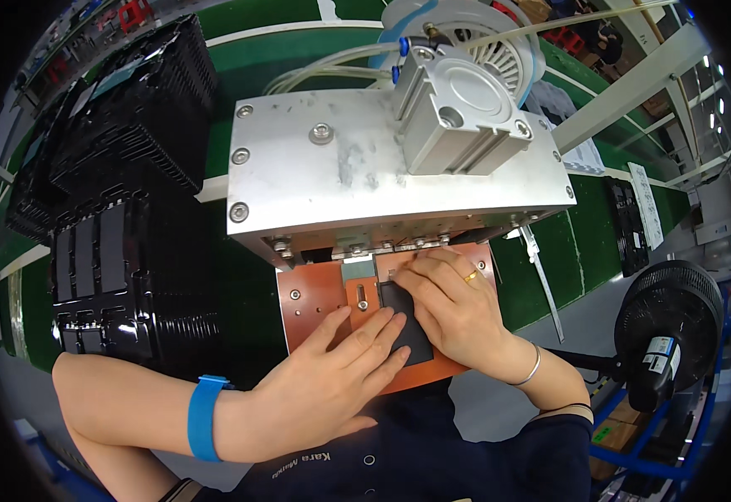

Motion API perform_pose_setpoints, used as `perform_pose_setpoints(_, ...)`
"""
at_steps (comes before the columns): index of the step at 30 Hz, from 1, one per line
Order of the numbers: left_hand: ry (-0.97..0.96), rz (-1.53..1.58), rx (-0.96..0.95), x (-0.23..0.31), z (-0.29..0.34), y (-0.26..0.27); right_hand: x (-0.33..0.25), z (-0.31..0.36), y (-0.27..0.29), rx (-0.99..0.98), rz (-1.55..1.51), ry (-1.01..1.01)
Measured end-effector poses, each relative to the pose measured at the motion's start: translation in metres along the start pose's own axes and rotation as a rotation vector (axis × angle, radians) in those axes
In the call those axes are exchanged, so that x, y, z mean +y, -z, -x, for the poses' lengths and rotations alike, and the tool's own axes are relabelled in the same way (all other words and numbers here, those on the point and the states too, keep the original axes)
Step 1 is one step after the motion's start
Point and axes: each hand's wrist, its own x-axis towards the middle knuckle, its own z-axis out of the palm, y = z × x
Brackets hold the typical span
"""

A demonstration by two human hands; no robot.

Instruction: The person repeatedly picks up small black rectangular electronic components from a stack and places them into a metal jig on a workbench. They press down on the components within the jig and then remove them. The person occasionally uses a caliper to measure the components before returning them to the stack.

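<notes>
A dark grey flat rectangular piece (409, 325) lies on the orange base plate (305, 284) of a pneumatic press (340, 167), beside an orange slotted block (363, 299). My left hand (332, 372) has its fingers stretched out, their tips resting on the piece's left side. Bent over the piece's right and far edges, my right hand (453, 305) grips it with fingers close together; its fingertips are near the press opening and partly hide the piece. A blue band is on my left wrist, a bangle on my right.
Black plastic trays (98, 259) with dark rectangular pieces stand at left, with taller stacks (131, 125) behind. A caliper (539, 272) lies on the green bench right of the press. A black fan (671, 326) stands at right. Clear air tubes (332, 63) run behind the press cylinder (466, 109).
</notes>
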Motion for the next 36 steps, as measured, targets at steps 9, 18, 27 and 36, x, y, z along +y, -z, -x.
perform_pose_setpoints(9,-0.004,-0.002,-0.025,-0.003,-0.002,0.003,-0.002,0.001,0.007,-0.111,0.016,-0.077)
perform_pose_setpoints(18,0.026,0.137,0.007,-0.005,0.001,0.003,-0.010,0.035,0.034,-0.209,-0.253,-0.075)
perform_pose_setpoints(27,0.106,0.145,0.074,-0.020,-0.006,0.001,0.002,0.024,0.022,-0.164,-0.178,0.014)
perform_pose_setpoints(36,0.116,0.149,0.039,-0.021,-0.008,0.004,0.004,0.020,0.023,-0.180,-0.181,0.022)
